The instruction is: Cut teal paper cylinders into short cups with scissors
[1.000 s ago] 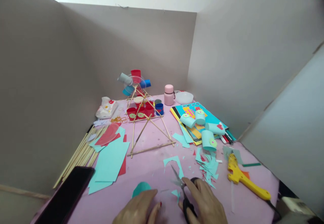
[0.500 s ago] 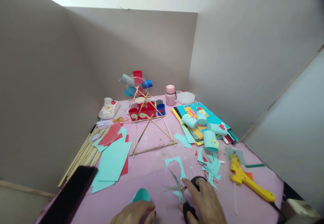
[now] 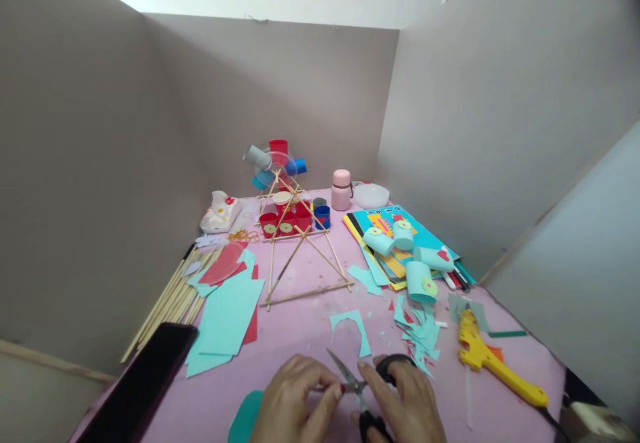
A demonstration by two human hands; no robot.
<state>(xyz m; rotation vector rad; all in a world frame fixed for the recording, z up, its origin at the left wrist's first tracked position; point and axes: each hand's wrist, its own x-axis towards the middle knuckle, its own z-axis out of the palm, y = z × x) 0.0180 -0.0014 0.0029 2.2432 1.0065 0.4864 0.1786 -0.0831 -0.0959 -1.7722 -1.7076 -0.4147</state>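
Note:
My right hand has its fingers through the black handles of a pair of scissors, whose blades are spread and point left. My left hand has thumb and forefinger brought together at the lower blade, near the pivot; what lies between the fingertips is hidden. A rounded piece of teal paper shows beside and partly behind my left hand, and I cannot tell whether the other fingers grip it. Just ahead of the scissors lies a curved paper offcut.
Paper scraps and a yellow glue gun lie right. Pale blue paper cups rest around coloured sheets. A stick frame stands in the middle. Left are a phone, teal sheets and wooden sticks.
My left hand has moved right and forward to the scissors' blades. The teal paper, curled up before, now appears flatter and further left. The view has shifted slightly.

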